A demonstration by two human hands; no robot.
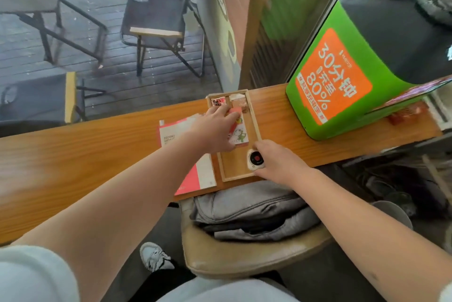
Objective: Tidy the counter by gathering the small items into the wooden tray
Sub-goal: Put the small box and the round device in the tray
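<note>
While both bare arms reached over the wooden worktop (73, 152), the left hand (215, 130) lay flat, fingers spread, on a cartoon-printed packet (238, 130) in the wooden tray (254, 120); that grip pressed down rather than closed around it; the packet's long axis ran along the tray's length, away from the person; the right hand (278, 162) curled its grip around a round white call button with a red centre (256, 159), resting at the tray's near right corner; small sachets (219, 101) sat in the far compartments; a pink-and-white booklet (195, 179) lay just left of the tray; a green charging kiosk (342, 76) stood well to the right.
</note>
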